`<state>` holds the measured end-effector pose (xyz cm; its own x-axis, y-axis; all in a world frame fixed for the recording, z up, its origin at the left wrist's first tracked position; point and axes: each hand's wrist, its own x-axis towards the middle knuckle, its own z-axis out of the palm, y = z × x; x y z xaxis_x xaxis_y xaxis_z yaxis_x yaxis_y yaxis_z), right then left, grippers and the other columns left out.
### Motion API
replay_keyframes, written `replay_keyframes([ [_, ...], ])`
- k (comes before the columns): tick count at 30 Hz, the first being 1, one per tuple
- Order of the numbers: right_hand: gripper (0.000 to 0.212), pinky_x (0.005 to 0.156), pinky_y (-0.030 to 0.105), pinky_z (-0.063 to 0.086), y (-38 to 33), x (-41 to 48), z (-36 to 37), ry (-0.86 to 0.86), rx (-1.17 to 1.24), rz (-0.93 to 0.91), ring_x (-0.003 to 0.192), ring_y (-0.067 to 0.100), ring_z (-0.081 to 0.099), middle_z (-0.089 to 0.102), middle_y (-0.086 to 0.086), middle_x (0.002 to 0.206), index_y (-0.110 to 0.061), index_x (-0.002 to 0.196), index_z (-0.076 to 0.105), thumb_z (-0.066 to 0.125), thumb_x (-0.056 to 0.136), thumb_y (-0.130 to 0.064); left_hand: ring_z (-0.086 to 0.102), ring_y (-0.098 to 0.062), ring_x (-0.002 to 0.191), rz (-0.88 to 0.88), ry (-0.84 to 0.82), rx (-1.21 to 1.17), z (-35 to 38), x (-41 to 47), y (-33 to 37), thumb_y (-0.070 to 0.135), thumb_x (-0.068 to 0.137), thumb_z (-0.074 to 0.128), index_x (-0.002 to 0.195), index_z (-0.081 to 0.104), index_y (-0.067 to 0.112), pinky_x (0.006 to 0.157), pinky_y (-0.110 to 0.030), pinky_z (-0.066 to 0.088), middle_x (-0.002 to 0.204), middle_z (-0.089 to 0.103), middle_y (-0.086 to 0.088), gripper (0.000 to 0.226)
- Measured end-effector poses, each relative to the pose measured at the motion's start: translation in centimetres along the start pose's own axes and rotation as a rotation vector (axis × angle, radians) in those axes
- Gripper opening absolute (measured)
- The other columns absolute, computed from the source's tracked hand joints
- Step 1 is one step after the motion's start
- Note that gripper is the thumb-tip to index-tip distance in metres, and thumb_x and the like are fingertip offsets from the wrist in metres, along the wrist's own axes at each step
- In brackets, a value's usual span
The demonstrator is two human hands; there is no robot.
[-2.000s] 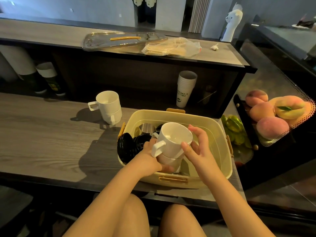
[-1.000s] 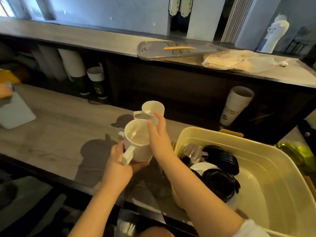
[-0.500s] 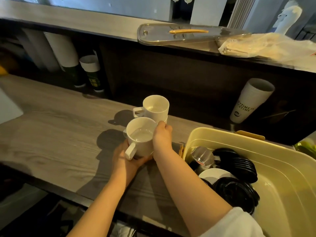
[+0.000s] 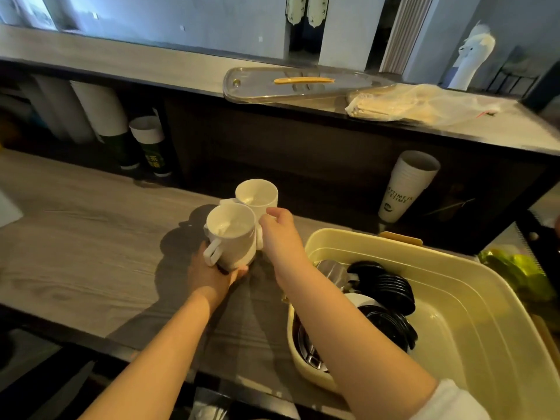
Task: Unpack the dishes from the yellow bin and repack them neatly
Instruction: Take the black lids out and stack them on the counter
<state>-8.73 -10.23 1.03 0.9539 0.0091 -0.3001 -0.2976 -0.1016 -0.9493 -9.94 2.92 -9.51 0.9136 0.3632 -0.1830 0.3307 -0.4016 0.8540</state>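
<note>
I hold a stack of white mugs (image 4: 231,234) low over the wooden counter (image 4: 78,247), left of the yellow bin (image 4: 454,283). My left hand (image 4: 212,272) cups the stack from below. My right hand (image 4: 280,234) grips its right side, near a handle. Just behind stands another stack of white mugs (image 4: 257,197) on the counter, touching or nearly touching the held one. Inside the bin lie black round lids (image 4: 385,286), a metal cup (image 4: 331,272) and a white dish (image 4: 359,300), partly hidden by my right forearm.
A stack of white paper cups (image 4: 407,186) leans against the dark counter front behind the bin. On the upper shelf lie a clear lid with a yellow handle (image 4: 303,84) and a plastic bag (image 4: 418,104). Paper cup sleeves (image 4: 148,144) stand at the back left. Green items (image 4: 521,268) sit right of the bin.
The mug stack went from the bin leftward to the counter, beside the standing mugs. In the last half second it settled lower and my right hand slid to its right side.
</note>
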Motion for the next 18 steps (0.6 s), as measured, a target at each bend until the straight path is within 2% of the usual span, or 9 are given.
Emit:
replay_keyframes([
  [3,0.017,0.063,0.017,0.035,0.2,-1.4,-3.3,0.119,-0.066,-0.159,0.089,0.001,0.047,0.049,-0.003,0.122,-0.032,0.102,0.055,0.044,0.093,-0.023,0.036,-0.031,0.135,-0.169,-0.133,0.225,1.1,-2.9,1.0,0.047,0.073,0.077,0.146,0.028,0.007,0.109,-0.044,0.035,0.147,0.036,-0.014,0.096],
  [6,0.021,0.054,0.019,0.041,0.4,-3.4,-6.9,0.201,-0.094,-0.181,0.074,0.003,0.054,0.058,-0.005,0.097,-0.036,0.09,0.058,0.044,0.093,-0.02,0.032,-0.032,0.137,-0.165,-0.156,0.178,2.2,-7.1,2.5,0.048,0.088,0.059,0.151,0.015,0.008,0.108,-0.04,0.035,0.152,0.026,-0.017,0.086],
  [9,0.023,0.05,0.019,0.044,1.4,-5.9,-10.5,0.219,-0.17,-0.155,0.063,0.007,0.055,0.059,-0.004,0.079,-0.029,0.089,0.062,0.045,0.093,-0.016,0.032,-0.028,0.139,-0.003,-0.194,0.15,2.6,-10.4,4.5,0.04,0.096,0.049,0.151,0.018,0.012,0.109,-0.038,0.032,0.154,0.026,-0.012,0.069],
  [11,0.024,0.055,0.024,0.044,2.7,-7.4,-13.0,0.239,-0.235,-0.15,0.067,0.011,0.055,0.061,-0.003,0.081,-0.026,0.088,0.064,0.044,0.092,-0.013,0.033,-0.024,0.137,0.109,-0.168,0.129,2.8,-12.2,5.8,0.025,0.099,0.044,0.149,0.023,0.017,0.108,-0.036,0.032,0.153,0.028,-0.007,0.055],
  [13,0.026,0.054,0.025,0.041,4.3,-8.8,-15.6,0.289,-0.275,-0.129,0.064,0.011,0.052,0.062,-0.001,0.083,-0.028,0.087,0.063,0.043,0.092,-0.013,0.036,-0.019,0.134,0.241,-0.088,0.131,3.1,-13.8,7.0,0.014,0.097,0.043,0.146,0.029,0.019,0.105,-0.031,0.034,0.149,0.033,-0.002,0.051],
  [16,0.023,0.058,0.028,0.04,7.1,-10.4,-19.0,0.374,-0.277,-0.053,0.072,0.014,0.053,0.061,0.004,0.094,-0.028,0.093,0.061,0.043,0.094,-0.013,0.042,-0.012,0.125,0.525,0.018,0.218,3.9,-15.6,8.5,0.013,0.093,0.049,0.138,0.038,0.02,0.095,-0.018,0.034,0.138,0.04,0.003,0.047],
  [18,0.019,0.071,0.034,0.047,8.6,-10.8,-20.2,0.372,-0.259,0.044,0.082,0.018,0.054,0.06,0.004,0.098,-0.021,0.106,0.059,0.044,0.095,-0.015,0.044,-0.009,0.12,0.667,-0.042,0.285,5.3,-16.5,9.1,0.014,0.093,0.048,0.133,0.042,0.023,0.093,-0.018,0.036,0.136,0.039,0.007,0.042],
])
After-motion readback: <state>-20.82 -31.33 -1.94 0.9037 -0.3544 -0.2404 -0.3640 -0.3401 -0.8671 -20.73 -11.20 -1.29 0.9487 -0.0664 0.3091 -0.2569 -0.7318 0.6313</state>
